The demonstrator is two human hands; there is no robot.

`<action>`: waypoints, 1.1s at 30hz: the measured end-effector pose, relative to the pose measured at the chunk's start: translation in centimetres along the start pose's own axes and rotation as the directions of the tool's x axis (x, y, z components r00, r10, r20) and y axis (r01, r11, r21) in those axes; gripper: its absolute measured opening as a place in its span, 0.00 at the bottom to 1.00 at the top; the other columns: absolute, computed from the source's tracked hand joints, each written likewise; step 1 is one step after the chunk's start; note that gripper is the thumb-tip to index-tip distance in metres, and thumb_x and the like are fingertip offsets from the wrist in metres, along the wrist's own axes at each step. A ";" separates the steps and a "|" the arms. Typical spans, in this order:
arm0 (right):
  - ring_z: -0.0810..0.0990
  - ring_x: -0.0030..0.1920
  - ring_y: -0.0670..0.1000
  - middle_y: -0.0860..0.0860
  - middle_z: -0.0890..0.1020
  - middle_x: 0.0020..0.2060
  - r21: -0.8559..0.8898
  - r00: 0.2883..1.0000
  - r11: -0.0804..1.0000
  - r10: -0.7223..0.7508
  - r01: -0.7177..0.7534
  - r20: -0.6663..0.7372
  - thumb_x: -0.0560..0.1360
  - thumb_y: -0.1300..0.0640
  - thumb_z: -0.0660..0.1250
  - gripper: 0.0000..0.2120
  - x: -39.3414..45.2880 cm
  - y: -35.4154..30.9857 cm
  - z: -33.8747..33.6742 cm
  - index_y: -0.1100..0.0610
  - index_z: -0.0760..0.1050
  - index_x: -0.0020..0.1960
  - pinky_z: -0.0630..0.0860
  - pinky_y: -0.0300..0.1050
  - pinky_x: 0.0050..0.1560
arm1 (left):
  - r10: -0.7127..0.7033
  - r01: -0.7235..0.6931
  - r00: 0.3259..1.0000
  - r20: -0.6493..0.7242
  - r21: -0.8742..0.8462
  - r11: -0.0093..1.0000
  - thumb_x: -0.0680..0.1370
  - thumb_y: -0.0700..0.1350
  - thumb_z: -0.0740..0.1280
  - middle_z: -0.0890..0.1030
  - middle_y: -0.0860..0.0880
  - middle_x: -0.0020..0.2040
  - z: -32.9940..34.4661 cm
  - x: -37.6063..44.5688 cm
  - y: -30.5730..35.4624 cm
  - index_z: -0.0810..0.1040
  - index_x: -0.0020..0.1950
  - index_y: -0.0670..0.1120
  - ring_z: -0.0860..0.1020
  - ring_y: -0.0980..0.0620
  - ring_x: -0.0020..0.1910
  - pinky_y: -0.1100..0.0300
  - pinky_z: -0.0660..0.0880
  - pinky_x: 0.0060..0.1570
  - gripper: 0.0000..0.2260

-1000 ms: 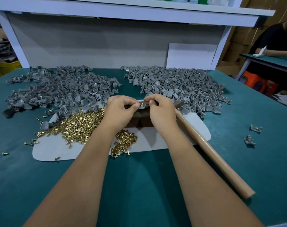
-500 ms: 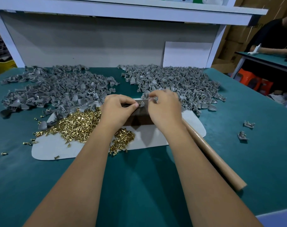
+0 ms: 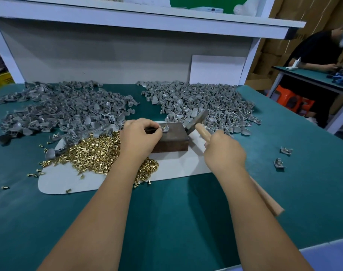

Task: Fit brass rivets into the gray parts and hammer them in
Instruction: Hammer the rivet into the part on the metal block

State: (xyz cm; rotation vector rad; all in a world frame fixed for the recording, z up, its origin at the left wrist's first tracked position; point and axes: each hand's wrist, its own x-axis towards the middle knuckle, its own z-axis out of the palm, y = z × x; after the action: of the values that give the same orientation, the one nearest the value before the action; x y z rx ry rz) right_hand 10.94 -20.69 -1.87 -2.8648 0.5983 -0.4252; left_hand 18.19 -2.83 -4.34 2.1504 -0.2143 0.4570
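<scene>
While left hand [image 3: 140, 136] pinches gray part [image 3: 165, 128], right hand [image 3: 223, 151] hides hammer handle [image 3: 203, 132].

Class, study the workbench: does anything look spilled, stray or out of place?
Yes. A few brass rivets have scattered off the white mat onto the green tabletop at the left. Two gray parts lie alone at the right, apart from the piles.
</scene>
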 end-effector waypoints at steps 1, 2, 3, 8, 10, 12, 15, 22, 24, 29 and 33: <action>0.77 0.42 0.60 0.54 0.78 0.41 0.018 0.998 1.000 -0.001 0.002 -0.059 0.77 0.58 0.62 0.07 0.1 0.1 -0.2 0.56 0.63 0.51 0.63 0.43 0.33 | -0.005 0.005 1.000 -0.003 -0.007 1.000 0.74 0.49 0.71 0.83 0.56 0.47 0.0 0.0 0.0 0.84 0.44 0.55 0.76 0.46 0.58 0.45 0.73 0.61 0.02; 0.73 0.37 0.59 0.53 0.75 0.37 0.041 0.993 0.999 -0.006 0.011 -0.115 0.78 0.57 0.62 0.08 0.1 0.3 -0.5 0.55 0.61 0.49 0.60 0.43 0.29 | -0.013 0.012 1.000 -0.003 -0.015 1.000 0.74 0.49 0.72 0.83 0.56 0.47 0.0 0.1 -0.1 0.84 0.43 0.55 0.77 0.46 0.58 0.45 0.73 0.61 0.02; 0.70 0.34 0.57 0.52 0.74 0.35 0.076 0.986 0.996 -0.024 0.037 -0.163 0.78 0.55 0.62 0.08 0.1 0.3 -0.9 0.55 0.62 0.49 0.56 0.43 0.27 | -0.021 0.021 1.000 0.000 -0.024 0.999 0.74 0.50 0.72 0.83 0.56 0.47 0.0 0.1 -0.1 0.84 0.43 0.55 0.77 0.47 0.58 0.45 0.73 0.61 0.01; 0.69 0.37 0.53 0.47 0.75 0.39 0.233 0.949 0.943 -0.175 0.238 -0.262 0.78 0.55 0.62 0.18 -0.6 -0.3 -2.7 0.40 0.67 0.66 0.64 0.45 0.35 | -0.038 0.038 0.999 -0.001 -0.027 0.999 0.74 0.51 0.73 0.84 0.57 0.47 -0.3 0.2 0.0 0.85 0.43 0.56 0.77 0.48 0.58 0.46 0.73 0.61 0.01; 0.71 0.38 0.53 0.48 0.80 0.44 0.234 0.936 0.932 -0.207 0.277 -0.283 0.78 0.54 0.62 0.22 -0.9 -0.7 -3.2 0.37 0.65 0.69 0.64 0.45 0.35 | -0.030 0.030 1.000 -0.008 0.005 1.000 0.74 0.51 0.72 0.83 0.58 0.45 -0.3 0.1 0.1 0.86 0.44 0.56 0.77 0.49 0.58 0.45 0.72 0.61 0.02; 0.71 0.37 0.54 0.49 0.81 0.46 0.200 0.924 0.933 -0.232 0.300 -0.306 0.78 0.53 0.62 0.23 -1.1 -0.9 -3.2 0.36 0.65 0.70 0.63 0.43 0.31 | -0.019 0.019 1.000 -0.014 0.021 1.000 0.74 0.51 0.72 0.81 0.59 0.43 -0.3 0.0 0.2 0.86 0.44 0.56 0.77 0.49 0.57 0.44 0.71 0.62 0.03; 0.76 0.40 0.56 0.51 0.81 0.47 0.104 0.923 0.935 -0.309 0.339 -0.230 0.78 0.53 0.61 0.24 -1.5 -1.3 -2.8 0.36 0.63 0.71 0.65 0.44 0.33 | -0.017 0.018 1.000 -0.018 0.036 0.999 0.74 0.52 0.72 0.83 0.58 0.45 -0.3 0.0 0.2 0.86 0.44 0.56 0.77 0.50 0.58 0.45 0.69 0.63 0.03; 0.74 0.36 0.56 0.53 0.81 0.43 0.121 0.931 0.946 -0.265 0.301 -0.251 0.78 0.53 0.61 0.24 -1.5 -1.7 -2.9 0.37 0.63 0.72 0.63 0.44 0.33 | -0.035 0.037 0.999 -0.035 0.051 0.998 0.75 0.54 0.72 0.84 0.58 0.48 -0.2 0.2 0.0 0.85 0.44 0.58 0.77 0.51 0.59 0.45 0.66 0.65 0.03; 0.77 0.40 0.58 0.52 0.82 0.45 0.077 0.929 0.942 -0.304 0.325 -0.212 0.78 0.53 0.61 0.24 -1.7 -1.9 -2.5 0.36 0.63 0.71 0.64 0.45 0.35 | -0.041 0.043 0.998 -0.038 0.054 0.998 0.74 0.54 0.72 0.84 0.58 0.47 -0.1 0.2 -0.1 0.86 0.44 0.58 0.77 0.51 0.59 0.46 0.64 0.66 0.03; 0.76 0.39 0.58 0.52 0.81 0.44 0.080 0.930 0.947 -0.285 0.310 -0.231 0.78 0.54 0.61 0.24 -1.8 -2.3 -2.5 0.36 0.63 0.71 0.64 0.46 0.35 | -0.056 0.058 0.998 -0.039 0.054 0.997 0.74 0.54 0.73 0.84 0.58 0.47 0.1 0.3 -0.2 0.84 0.42 0.60 0.76 0.52 0.59 0.55 0.57 0.58 0.01; 0.78 0.43 0.58 0.52 0.81 0.47 0.005 0.933 0.949 -0.310 0.316 -0.183 0.78 0.54 0.60 0.25 -1.9 -2.1 -2.0 0.36 0.62 0.71 0.64 0.46 0.36 | -0.059 0.064 0.997 -0.057 0.090 0.994 0.74 0.56 0.72 0.84 0.60 0.44 0.1 0.2 0.0 0.77 0.33 0.64 0.76 0.54 0.55 0.56 0.54 0.52 0.10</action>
State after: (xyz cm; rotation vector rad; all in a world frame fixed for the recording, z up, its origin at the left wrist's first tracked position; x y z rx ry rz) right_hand 9.38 -18.28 0.01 -2.9127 0.1514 -0.7417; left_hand 18.41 -2.93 -4.29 2.2247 -0.0976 0.4979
